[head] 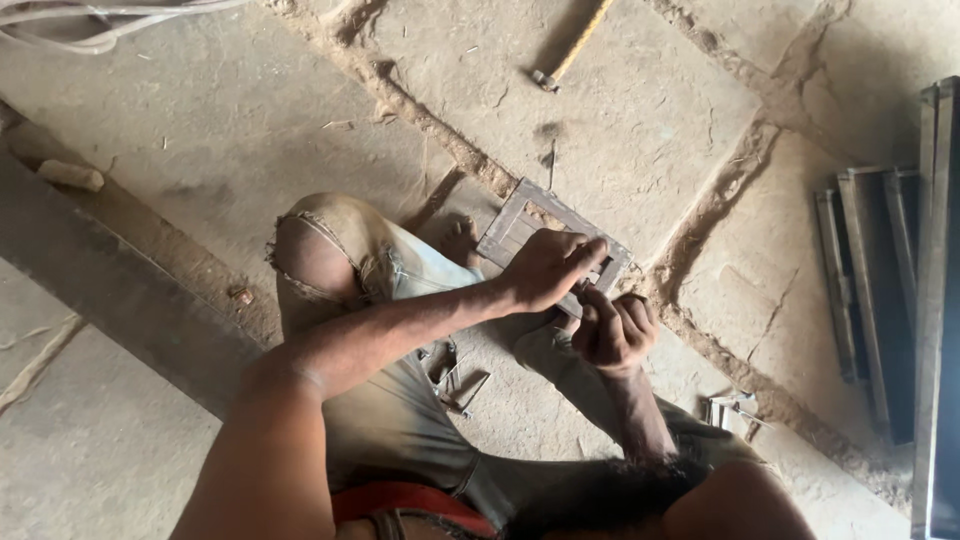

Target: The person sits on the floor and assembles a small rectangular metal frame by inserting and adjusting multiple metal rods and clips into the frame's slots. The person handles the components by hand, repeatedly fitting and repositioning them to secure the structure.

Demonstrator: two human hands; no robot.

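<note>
The left hand (545,268) had a tight grip on the edge of the small metal frame (520,225), which lay on the stone floor (220,130) by the foot. The right hand (612,335) was clenched just beside it; what it held was hidden. Keeping the frame flat and steady looked wise. Both wrists bent down, arms reaching over the knees.

The left hand (545,268) presses on a small metal frame (520,222) lying on the stone floor (650,110); the right hand (612,333) is curled beside its edge. Metal bars (880,290) lie nearby.
</note>
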